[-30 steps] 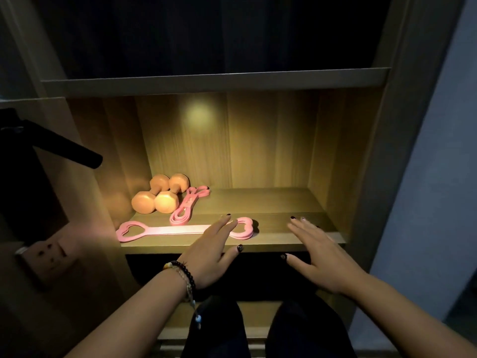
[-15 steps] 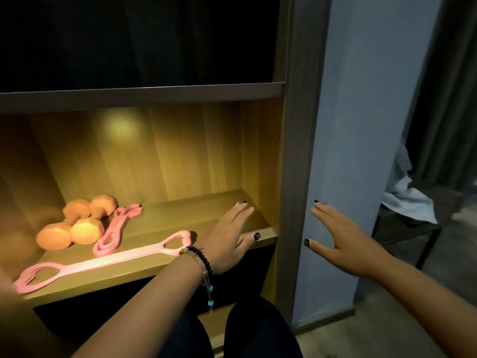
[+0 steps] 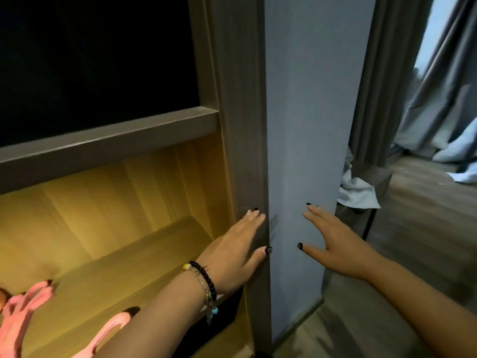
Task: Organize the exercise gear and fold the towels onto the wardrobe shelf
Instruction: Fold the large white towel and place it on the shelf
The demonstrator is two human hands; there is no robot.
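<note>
My left hand [image 3: 238, 250] hovers flat with straight fingers in front of the wardrobe's right post [image 3: 242, 151], holding nothing. My right hand [image 3: 333, 245] is spread open in front of the grey wall, also empty. On the lit wooden shelf [image 3: 144, 262] at the lower left lie a pink looped resistance band [image 3: 19, 310] and the end of a pink heart-handled pull band [image 3: 108, 329], partly hidden by my left forearm. A white towel [image 3: 357, 191] lies crumpled on a dark side table past the wall corner.
A grey wall panel [image 3: 302, 125] stands between the wardrobe and the room. The dark side table [image 3: 371, 177] stands on a wooden floor [image 3: 426, 228]. Grey curtains [image 3: 402, 86] hang behind it, with pale cloth [image 3: 454, 148] bunched on the floor.
The view has swung right, away from the shelf. The dumbbells have left the frame. Both hands have travelled right with it, off the shelf and toward the wall and side table.
</note>
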